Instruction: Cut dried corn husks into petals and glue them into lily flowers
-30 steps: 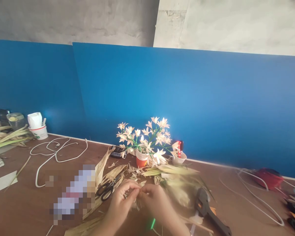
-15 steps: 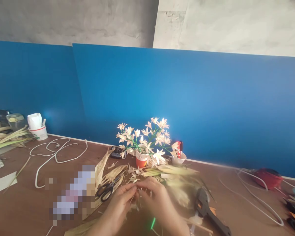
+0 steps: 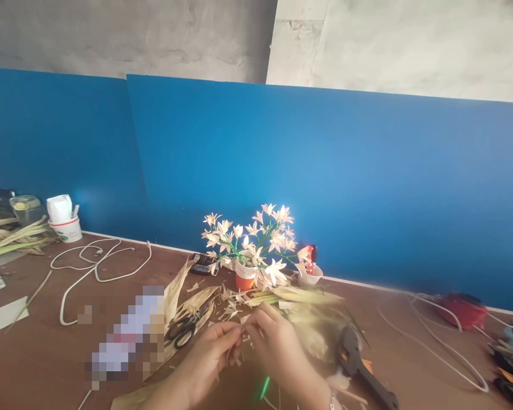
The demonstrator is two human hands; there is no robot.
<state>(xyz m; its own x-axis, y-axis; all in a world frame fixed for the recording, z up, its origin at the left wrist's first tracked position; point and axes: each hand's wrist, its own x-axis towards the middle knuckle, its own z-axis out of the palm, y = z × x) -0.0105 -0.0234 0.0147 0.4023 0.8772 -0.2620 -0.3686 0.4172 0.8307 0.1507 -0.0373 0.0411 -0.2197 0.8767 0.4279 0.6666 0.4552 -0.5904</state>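
Note:
My left hand [image 3: 214,352] and my right hand [image 3: 273,341] meet low in the middle of the view, fingertips pinched together on a small pale strip of dried leaf [image 3: 243,330]. Both hands hover over a litter of dried leaf pieces [image 3: 235,307] on the brown table [image 3: 47,353]. Black scissors [image 3: 183,330] lie just left of my left hand. A black glue gun [image 3: 359,364] lies right of my right hand. Behind the hands an orange cup [image 3: 243,279] holds a bunch of handmade white flowers [image 3: 250,236].
White cables [image 3: 98,267] loop across the left of the table, and more cable [image 3: 436,347] trails to the right near a red object [image 3: 465,310]. A white cup [image 3: 66,228] and long green leaves [image 3: 12,242] sit far left. A blue panel [image 3: 325,182] backs the table.
My hands have shifted slightly up and to the right while staying pinched on the leaf strip. My right fingers now sit higher than before.

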